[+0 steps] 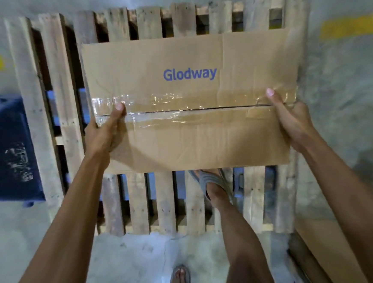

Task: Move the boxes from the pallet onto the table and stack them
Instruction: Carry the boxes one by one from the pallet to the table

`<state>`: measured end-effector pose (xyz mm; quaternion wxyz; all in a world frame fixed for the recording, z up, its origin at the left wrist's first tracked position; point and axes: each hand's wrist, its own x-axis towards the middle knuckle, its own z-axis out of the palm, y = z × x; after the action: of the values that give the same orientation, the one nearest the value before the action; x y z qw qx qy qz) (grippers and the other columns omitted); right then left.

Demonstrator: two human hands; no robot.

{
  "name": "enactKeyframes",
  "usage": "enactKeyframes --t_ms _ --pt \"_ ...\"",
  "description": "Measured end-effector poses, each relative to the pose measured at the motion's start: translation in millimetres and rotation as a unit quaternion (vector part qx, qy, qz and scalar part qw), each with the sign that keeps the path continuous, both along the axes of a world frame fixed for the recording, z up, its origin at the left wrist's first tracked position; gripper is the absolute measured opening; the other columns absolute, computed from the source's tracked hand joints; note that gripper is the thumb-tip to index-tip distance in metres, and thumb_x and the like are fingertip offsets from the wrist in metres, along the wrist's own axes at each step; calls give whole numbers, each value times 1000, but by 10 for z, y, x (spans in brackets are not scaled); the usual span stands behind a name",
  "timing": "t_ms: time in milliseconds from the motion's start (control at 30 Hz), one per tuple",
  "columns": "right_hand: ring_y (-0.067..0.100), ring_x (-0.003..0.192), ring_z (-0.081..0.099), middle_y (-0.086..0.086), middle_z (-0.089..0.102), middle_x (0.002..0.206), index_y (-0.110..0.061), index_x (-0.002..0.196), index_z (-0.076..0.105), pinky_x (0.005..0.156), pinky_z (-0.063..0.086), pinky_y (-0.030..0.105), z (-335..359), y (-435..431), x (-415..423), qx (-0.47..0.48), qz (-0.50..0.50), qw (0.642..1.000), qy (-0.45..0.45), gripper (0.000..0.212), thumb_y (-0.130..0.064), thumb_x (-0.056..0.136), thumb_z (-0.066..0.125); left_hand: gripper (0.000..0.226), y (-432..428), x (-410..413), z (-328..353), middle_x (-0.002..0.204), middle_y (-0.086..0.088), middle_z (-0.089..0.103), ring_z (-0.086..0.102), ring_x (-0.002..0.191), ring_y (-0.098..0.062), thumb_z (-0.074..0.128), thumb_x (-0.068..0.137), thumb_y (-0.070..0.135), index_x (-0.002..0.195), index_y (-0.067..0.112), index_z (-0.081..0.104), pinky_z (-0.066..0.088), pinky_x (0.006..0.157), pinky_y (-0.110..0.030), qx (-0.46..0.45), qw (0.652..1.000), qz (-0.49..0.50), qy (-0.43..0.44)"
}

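A brown cardboard box (pixel 184 101) marked "Glodway", its top seam closed with clear tape, is held between both hands above the wooden pallet (pixel 136 200). My left hand (pixel 106 130) grips the box's left end, thumb on the taped seam. My right hand (pixel 287 118) grips the right end, thumb on top near the tape. The box covers the middle of the pallet, and no other box shows on the slats. My right foot in a grey sandal (pixel 213 183) stands on the pallet's near slats.
A dark blue object (pixel 6 149) lies on the floor left of the pallet. A flat brown surface with a dark edge (pixel 328 259) sits at the lower right. My left foot (pixel 180 279) is on the concrete floor. Yellow floor markings (pixel 357 25) show far right.
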<state>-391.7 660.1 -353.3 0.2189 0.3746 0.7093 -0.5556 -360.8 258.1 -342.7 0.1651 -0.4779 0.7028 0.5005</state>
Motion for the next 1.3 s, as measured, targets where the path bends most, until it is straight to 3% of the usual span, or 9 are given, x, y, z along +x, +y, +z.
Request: enactKeyframes --t_ms 200,300,467,600,700,800,1033,1133,1300 --pt "-7 82 70 -14 76 91 -13 114 74 68 50 8 1935 177 871 26 -9 998 57 54 -50 75 79 72 72 548 1661 102 10 75 72 84 -5 86 63 66 121 26 71 54 63 -19 16 995 -74 67" --pt "-10 78 69 -22 76 81 -10 113 73 66 49 7 2788 158 1475 55 -27 994 86 40 -31 81 83 68 25 879 2413 109 8 77 73 98 -7 90 66 57 123 26 69 58 75 -22 13 982 -139 127" --pt "-5 82 71 -16 77 86 -13 111 74 72 52 16 4134 -71 2942 111 -97 979 142 61 -51 65 86 60 -48 1649 3577 99 17 72 67 93 -1 86 66 63 112 29 69 54 96 -34 -28 954 -234 186" --pt "-8 76 70 -23 74 74 -12 103 75 67 51 12 5123 -381 4556 148 -195 957 157 41 -42 76 85 71 -52 2434 4461 106 10 75 69 103 -17 78 59 81 111 35 71 54 98 -42 -39 919 -325 222" --pt "10 95 73 -12 79 93 -26 101 79 91 58 34 5599 -554 5796 207 -257 935 127 62 -72 59 83 55 90 3045 5048 101 9 73 69 99 -18 82 64 73 97 30 70 53 94 -36 -19 888 -391 239" --pt "19 100 72 -6 78 100 -29 94 78 98 55 44 5937 -726 6928 237 -324 911 98 67 -82 54 76 60 383 3676 5441 102 0 75 69 99 -24 79 67 72 101 23 73 51 86 -35 -7 845 -472 250" --pt "22 107 67 -2 73 105 -29 100 75 91 50 35 6333 -1109 9229 303 -463 830 77 62 -80 65 72 86 1166 5105 5803 106 5 78 71 105 -24 74 45 93 109 35 75 56 96 -47 43 766 -584 264" --pt "22 108 64 1 72 112 -21 116 73 90 47 33 6488 -1307 10183 320 -519 789 78 68 -72 71 73 76 1501 5917 6007 98 7 77 71 98 -21 77 46 88 99 34 76 57 93 -43 73 731 -622 271" --pt "22 104 65 -1 71 108 -20 115 73 92 52 38 6766 -1635 11856 341 -586 732 74 73 -76 68 74 59 1835 7496 6343 91 14 76 70 89 -14 86 59 69 101 29 77 56 87 -37 156 675 -665 279"
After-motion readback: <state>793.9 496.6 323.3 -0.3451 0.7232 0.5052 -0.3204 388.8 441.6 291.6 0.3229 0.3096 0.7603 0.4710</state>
